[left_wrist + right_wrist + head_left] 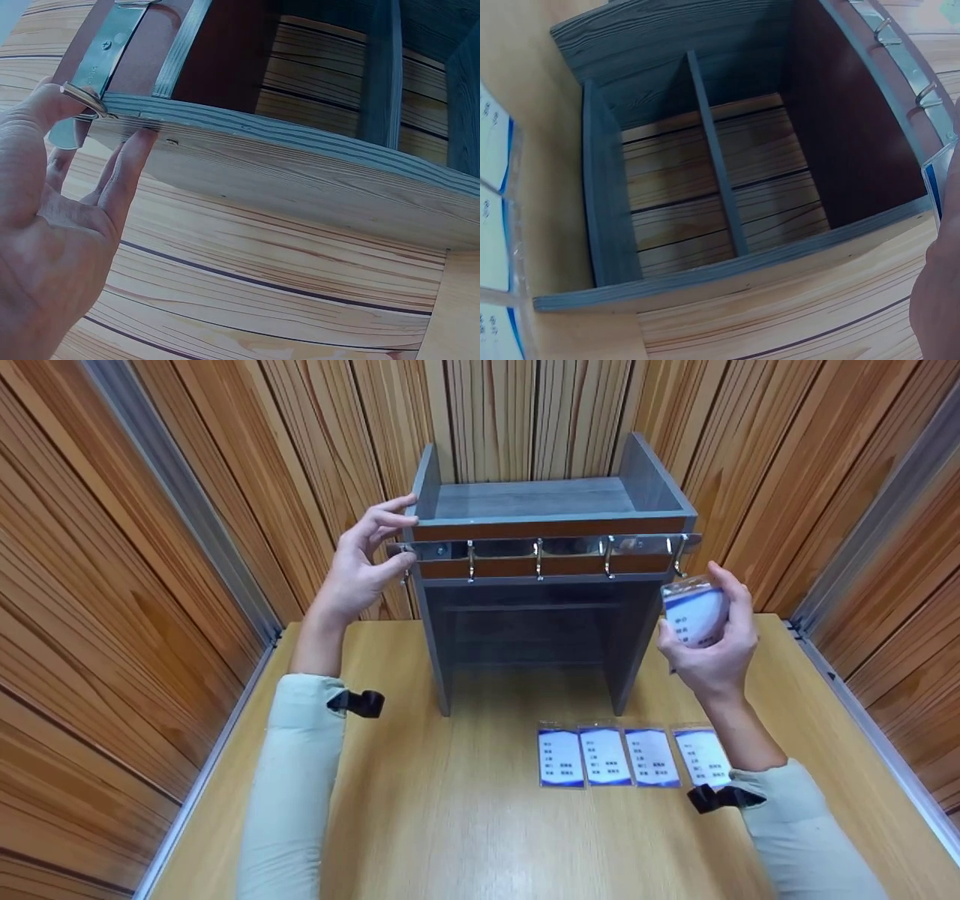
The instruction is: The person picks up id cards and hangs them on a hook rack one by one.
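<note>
My left hand [360, 566] is at the upper left corner of a grey wooden shelf unit [529, 499]. Its thumb touches the left end of the metal hook rail [512, 547], while fairly straight fingertips rest against the side panel. The left wrist view shows that hand beside an end hook [84, 100]. Off the rail's right end, my right hand [724, 649] grips a clear-sleeved ID badge [694, 615] with a blue and white face, between thumb and fingers. Only the badge's edge [932, 184] shows in the right wrist view; the hand hides part of it.
A row of several similar badges [559, 757] lies flat on the wooden table [450, 825], right of centre; the right forearm partly covers the last. Wood-plank walls [487, 420] stand behind and at both sides. Under the rail the shelf unit has compartments [720, 187].
</note>
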Demonstrator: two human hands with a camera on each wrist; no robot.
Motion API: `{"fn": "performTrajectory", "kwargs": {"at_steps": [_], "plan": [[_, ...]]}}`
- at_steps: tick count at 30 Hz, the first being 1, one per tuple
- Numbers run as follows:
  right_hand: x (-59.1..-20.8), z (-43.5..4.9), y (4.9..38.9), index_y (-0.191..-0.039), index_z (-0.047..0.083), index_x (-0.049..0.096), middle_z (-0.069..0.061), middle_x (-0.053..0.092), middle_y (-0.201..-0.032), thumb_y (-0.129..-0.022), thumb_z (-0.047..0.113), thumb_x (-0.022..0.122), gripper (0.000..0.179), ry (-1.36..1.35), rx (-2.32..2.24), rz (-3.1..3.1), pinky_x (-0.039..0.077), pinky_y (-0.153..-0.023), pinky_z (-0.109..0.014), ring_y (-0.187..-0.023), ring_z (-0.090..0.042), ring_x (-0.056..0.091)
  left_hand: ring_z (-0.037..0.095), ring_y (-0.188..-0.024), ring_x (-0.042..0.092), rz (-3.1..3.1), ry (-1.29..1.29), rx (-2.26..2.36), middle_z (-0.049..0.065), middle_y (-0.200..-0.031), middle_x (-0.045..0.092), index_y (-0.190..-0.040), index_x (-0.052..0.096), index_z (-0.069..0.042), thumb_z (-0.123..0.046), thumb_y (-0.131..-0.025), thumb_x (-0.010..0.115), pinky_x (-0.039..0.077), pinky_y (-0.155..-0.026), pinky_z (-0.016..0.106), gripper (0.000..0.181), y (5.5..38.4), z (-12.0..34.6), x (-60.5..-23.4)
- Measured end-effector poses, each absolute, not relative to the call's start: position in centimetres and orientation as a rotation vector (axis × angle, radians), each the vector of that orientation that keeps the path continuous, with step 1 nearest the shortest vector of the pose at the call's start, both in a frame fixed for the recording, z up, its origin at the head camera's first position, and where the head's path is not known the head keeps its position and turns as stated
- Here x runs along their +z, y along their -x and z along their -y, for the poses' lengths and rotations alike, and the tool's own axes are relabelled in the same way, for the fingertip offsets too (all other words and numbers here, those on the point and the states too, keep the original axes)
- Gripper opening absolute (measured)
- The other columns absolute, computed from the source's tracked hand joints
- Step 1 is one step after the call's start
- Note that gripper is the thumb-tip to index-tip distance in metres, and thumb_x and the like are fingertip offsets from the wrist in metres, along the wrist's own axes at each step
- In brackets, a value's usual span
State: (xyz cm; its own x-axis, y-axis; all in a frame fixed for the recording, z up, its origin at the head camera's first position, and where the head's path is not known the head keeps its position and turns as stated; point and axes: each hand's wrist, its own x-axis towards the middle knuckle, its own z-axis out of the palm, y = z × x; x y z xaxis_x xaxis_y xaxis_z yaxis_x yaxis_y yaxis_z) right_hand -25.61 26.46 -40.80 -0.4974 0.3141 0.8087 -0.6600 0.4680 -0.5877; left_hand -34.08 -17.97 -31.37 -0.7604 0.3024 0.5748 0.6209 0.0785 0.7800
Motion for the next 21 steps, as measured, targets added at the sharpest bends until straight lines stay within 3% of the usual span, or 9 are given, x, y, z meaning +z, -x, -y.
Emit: {"fn": "performTrajectory", "kwargs": {"at_steps": [7, 17, 21], "plan": [[-40.2, -25.6, 26.0, -0.150, -0.006, 0.061, -0.014, 0.070, -0.151, -0.075, 0.010, 0.084, 0.079, -0.307, 1.219, 1.701, 0.054, -0.111, -0.018, -0.132, -0.006, 0.062, 0.035, -0.166, 0.045, 2.097, 0.924, -1.754, 0.016, -0.176, 0.049, -0.134, 0.069, -0.008, 0.008, -0.103, 0.065, 0.024, -0.143, 0.062, 0.035, 34.1, 18.1, -31.5], [-40.4, -25.2, 26.9, -0.148, -0.007, 0.062, -0.027, 0.068, -0.147, -0.074, 0.011, 0.084, 0.080, -0.318, 1.250, 1.673, 0.054, -0.105, -0.019, -0.127, -0.005, 0.063, 0.038, -0.166, 0.044, 2.081, 0.928, -1.778, 0.017, -0.176, 0.048, -0.133, 0.070, -0.008, 0.010, -0.102, 0.065, 0.029, -0.141, 0.063, 0.036, 34.1, 18.2, -31.3], [-40.7, -25.0, 27.2, -0.148, -0.006, 0.063, -0.025, 0.069, -0.146, -0.074, 0.012, 0.084, 0.079, -0.322, 1.253, 1.669, 0.054, -0.104, -0.020, -0.126, -0.005, 0.064, 0.038, -0.166, 0.045, 2.083, 0.922, -1.782, 0.017, -0.176, 0.048, -0.132, 0.070, -0.010, 0.010, -0.102, 0.065, 0.030, -0.140, 0.063, 0.037, 34.1, 18.2, -31.3]]}}
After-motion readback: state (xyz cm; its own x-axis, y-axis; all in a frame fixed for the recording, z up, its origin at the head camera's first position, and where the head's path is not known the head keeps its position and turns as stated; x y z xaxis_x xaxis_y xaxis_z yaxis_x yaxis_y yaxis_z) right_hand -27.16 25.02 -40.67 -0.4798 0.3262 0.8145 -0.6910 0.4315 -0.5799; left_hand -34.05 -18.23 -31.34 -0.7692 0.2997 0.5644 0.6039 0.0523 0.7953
